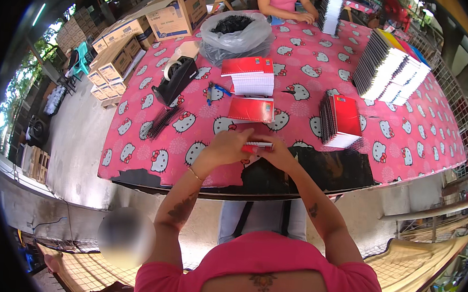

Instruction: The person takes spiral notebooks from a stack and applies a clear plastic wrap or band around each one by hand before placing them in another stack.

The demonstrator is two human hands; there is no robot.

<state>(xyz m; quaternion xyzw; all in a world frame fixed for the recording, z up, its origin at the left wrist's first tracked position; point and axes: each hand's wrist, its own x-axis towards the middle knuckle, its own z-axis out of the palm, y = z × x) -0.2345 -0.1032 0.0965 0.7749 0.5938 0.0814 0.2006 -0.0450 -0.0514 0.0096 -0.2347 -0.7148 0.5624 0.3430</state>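
A small red-covered notebook [259,146] is between my two hands at the near side of the table, its white page edges showing. My left hand [229,146] closes on its left end, and my right hand [279,153] grips the right end. Just beyond my fingers lies a low pile of red-covered sheets [250,110]. Past that stands a taller stack of red-covered page blocks [250,78]. Several spiral-bound red notebooks [342,120] stand in a row to the right. Black binding wires [164,123] lie on the left.
A black tape dispenser [178,83] and blue pens [216,93] sit left of centre. Behind them is a plastic bag [235,41] of black material. Tall notebook stacks [391,67] rise at right. Cardboard boxes [179,15] stand far left; another person [280,4] sits opposite.
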